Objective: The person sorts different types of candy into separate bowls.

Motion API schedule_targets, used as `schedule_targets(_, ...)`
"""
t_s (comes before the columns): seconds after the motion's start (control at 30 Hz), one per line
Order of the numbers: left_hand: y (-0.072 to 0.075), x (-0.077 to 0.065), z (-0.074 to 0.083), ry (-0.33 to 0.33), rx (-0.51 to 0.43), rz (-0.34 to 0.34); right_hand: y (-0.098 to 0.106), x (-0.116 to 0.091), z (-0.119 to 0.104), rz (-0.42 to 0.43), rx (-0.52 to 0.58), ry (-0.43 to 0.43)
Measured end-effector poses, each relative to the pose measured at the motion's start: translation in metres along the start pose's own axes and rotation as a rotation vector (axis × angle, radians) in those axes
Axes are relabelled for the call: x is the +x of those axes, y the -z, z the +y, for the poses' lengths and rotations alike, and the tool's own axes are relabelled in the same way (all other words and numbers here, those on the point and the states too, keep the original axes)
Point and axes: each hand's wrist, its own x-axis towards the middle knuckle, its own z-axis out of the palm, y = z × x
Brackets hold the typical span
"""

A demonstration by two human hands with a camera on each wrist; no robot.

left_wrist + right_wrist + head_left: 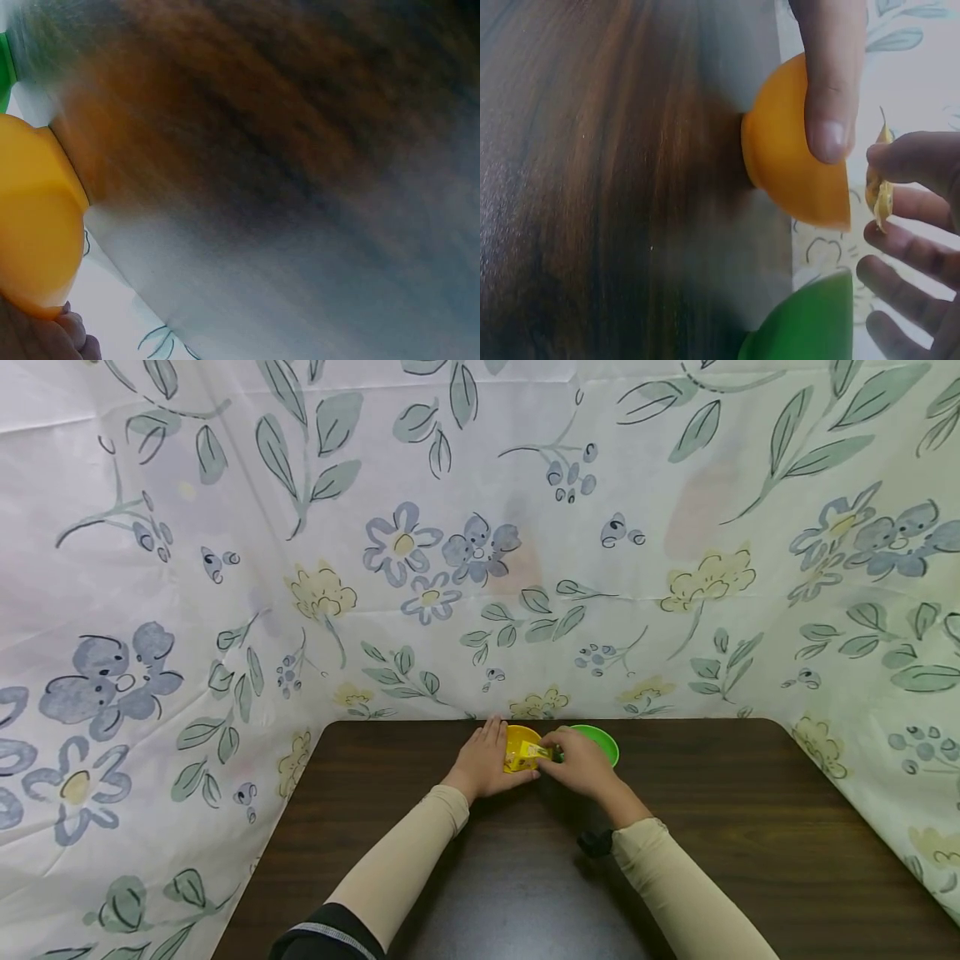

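An orange bowl (513, 737) stands near the table's far edge. My left hand (483, 767) rests against its left and near sides, fingers straight, the thumb (829, 124) laid along its outer wall. Over the bowl's rim, my right hand (583, 767) pinches a small yellow wrapped packet (881, 180) between thumb and fingertips, its other fingers spread. More yellow wrapping shows inside the bowl in the head view. A green bowl (604, 742) stands just right of the orange one, partly hidden behind my right hand.
The dark wood table (705, 827) reaches back to a white floral cloth (450, 643) hanging behind it and along both sides. A black band (595, 842) circles my right wrist.
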Motion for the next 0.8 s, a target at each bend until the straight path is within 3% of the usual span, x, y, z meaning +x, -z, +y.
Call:
schedule_targets(0.33, -0.001, 0.002, 0.003, 0.003, 0.015, -0.002, 0.001, -0.001, -0.006, 0.004, 0.014, -0.057)
schedule_targets(0.8, 0.001, 0.0, 0.001, 0.016, 0.018, -0.021, 0.006, -0.022, 0.0, 0.021, 0.009, 0.058)
